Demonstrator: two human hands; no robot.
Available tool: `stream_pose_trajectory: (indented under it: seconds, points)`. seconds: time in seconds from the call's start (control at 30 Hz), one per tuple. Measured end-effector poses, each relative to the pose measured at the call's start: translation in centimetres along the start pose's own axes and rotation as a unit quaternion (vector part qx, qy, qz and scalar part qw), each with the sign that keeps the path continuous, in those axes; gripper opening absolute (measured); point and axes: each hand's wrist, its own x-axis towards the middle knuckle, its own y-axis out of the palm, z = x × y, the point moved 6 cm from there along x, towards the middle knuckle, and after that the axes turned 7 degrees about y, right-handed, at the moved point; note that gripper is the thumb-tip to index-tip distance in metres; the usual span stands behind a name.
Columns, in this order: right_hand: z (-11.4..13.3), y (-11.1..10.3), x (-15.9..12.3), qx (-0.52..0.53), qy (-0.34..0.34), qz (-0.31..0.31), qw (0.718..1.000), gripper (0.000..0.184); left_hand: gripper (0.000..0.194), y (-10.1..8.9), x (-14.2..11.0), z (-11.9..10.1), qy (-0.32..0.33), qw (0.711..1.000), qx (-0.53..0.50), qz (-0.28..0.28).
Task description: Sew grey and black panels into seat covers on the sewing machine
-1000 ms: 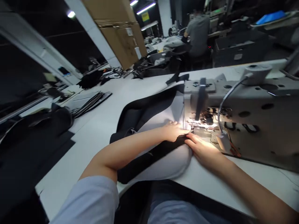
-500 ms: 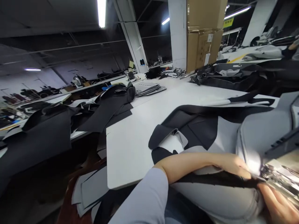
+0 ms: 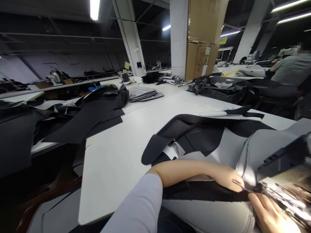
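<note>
Under the lit sewing machine head (image 3: 284, 195) at the right runs a large padded grey and black fabric piece (image 3: 206, 208). My left hand (image 3: 229, 178) is closed on its dark edge, left of the presser foot area. A thin metal piece shows at my left fingertips, its kind unclear. Just nearer to me, my right hand (image 3: 268, 208) grips the same fabric, with the fingers together close to the machine. More of this sewn cover (image 3: 206, 139) lies bunched on the white table beyond my left forearm. The needle itself cannot be made out.
The white table (image 3: 102, 181) has its corner at my left. Dark fabric panels (image 3: 85, 113) and a stack of grey pieces (image 3: 144, 94) lie farther left. Tall cardboard boxes (image 3: 202, 48) stand behind. Another person (image 3: 290, 69) sits at the back right.
My view has swung to the right, bringing the other person into sight. Both hands stay at the fabric beside the machine; the thin metal piece now shows at my left hand.
</note>
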Motion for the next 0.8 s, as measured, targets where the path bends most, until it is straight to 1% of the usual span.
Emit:
stream_pose_trajectory:
  seconds: [0.07,0.17,0.23,0.27,0.3,0.33,0.4,0.43,0.47,0.53,0.6,0.63,0.7,0.8]
  points:
    - [0.6,-0.7,0.2,-0.059,-0.025,0.02,0.998,0.027,0.028,0.2,-1.0,-1.2,-0.026,0.994,0.107,-0.007]
    - [2.0,-1.1,0.3,-0.132,-0.058,0.042,0.989,0.023,0.029,0.6,-1.8,-2.4,-0.066,0.97,0.234,-0.007]
    - [3.0,-0.9,-0.2,-0.147,-0.077,0.058,0.984,0.025,0.029,0.9,-1.8,-2.9,-0.067,0.953,0.296,-0.004]
    - [3.5,-0.9,-0.5,-0.152,-0.074,0.071,0.983,0.026,0.029,1.2,-1.7,-3.1,-0.059,0.948,0.314,0.0]
    - [3.9,-0.8,-0.8,-0.157,-0.056,0.092,0.982,0.027,0.03,1.5,-1.6,-3.2,-0.049,0.945,0.322,0.004]
    - [4.4,-0.8,-1.0,-0.157,-0.031,0.121,0.98,0.029,0.031,1.9,-1.4,-3.2,-0.043,0.946,0.321,0.007]
    - [5.2,-1.1,-1.3,-0.151,0.041,0.201,0.967,0.034,0.032,2.5,-1.2,-3.0,-0.051,0.955,0.292,0.005]
    - [5.8,-1.5,-1.3,-0.127,0.064,0.237,0.961,0.034,0.033,2.6,-1.1,-2.8,-0.063,0.962,0.266,-0.005]
    - [6.3,-2.1,-1.1,-0.105,0.09,0.259,0.956,0.037,0.035,2.6,-1.0,-2.7,-0.074,0.969,0.235,-0.021]
    - [6.9,-3.1,-0.3,-0.056,0.122,0.289,0.948,0.043,0.04,2.1,-0.6,-2.6,-0.077,0.982,0.159,-0.059]
    - [6.9,-3.6,0.3,-0.036,0.148,0.321,0.935,0.046,0.039,1.3,0.2,-2.9,-0.053,0.991,0.084,-0.087]
    - [6.9,-3.6,0.5,-0.029,0.157,0.335,0.929,0.046,0.036,1.0,0.6,-3.2,-0.046,0.993,0.055,-0.09]
    - [6.8,-3.5,0.7,-0.019,0.167,0.351,0.921,0.044,0.03,0.5,1.3,-3.6,-0.047,0.995,0.028,-0.077]
    - [6.9,-3.3,0.6,-0.009,0.173,0.342,0.923,0.038,0.027,0.3,2.0,-4.1,-0.068,0.996,0.04,-0.051]
